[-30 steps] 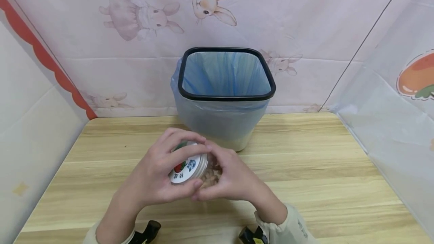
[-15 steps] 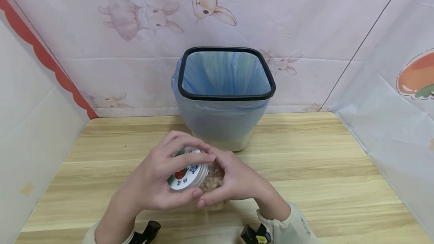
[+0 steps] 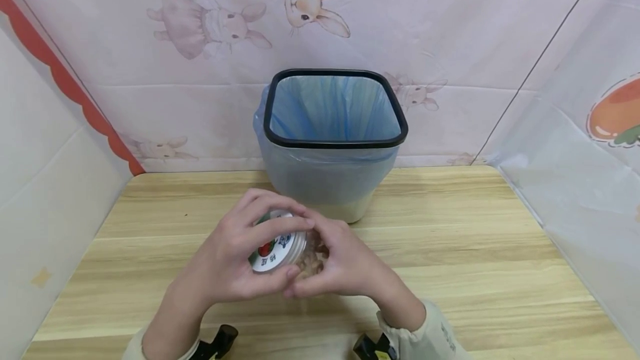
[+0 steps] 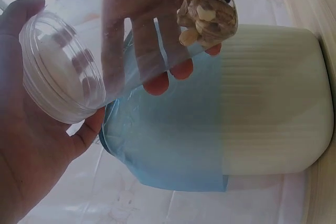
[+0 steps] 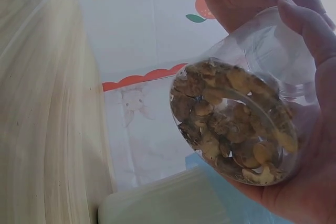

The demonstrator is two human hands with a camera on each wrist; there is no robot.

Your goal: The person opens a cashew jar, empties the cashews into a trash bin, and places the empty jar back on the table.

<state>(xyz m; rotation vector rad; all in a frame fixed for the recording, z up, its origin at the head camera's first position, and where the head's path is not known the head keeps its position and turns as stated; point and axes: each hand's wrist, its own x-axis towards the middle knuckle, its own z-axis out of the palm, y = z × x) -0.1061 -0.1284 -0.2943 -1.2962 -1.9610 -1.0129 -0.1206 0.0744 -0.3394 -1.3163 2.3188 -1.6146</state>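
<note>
Both hands hold a clear plastic jar (image 3: 311,263) above the table, tilted, with its lid towards the left. My left hand (image 3: 227,263) grips the lid (image 3: 272,251), whose white label carries a red and green picture. Around the jar's body curls my right hand (image 3: 347,265). In the left wrist view, brown nut-like pieces (image 4: 207,17) are gathered at the jar's base, while the part near the lid is see-through. The right wrist view looks at the base, with the same pieces (image 5: 231,124) behind it. The lid appears to be on the jar.
Behind the hands stands a pale bin (image 3: 330,176) with a black rim and a blue liner bag. It is on a wood-grain table (image 3: 475,249). Printed cloth walls (image 3: 215,99) with rabbits enclose the back and sides.
The jar dipped towards the person and then rose back to about its earlier place and tilt. Both hands have kept their hold on it. The bin has not moved.
</note>
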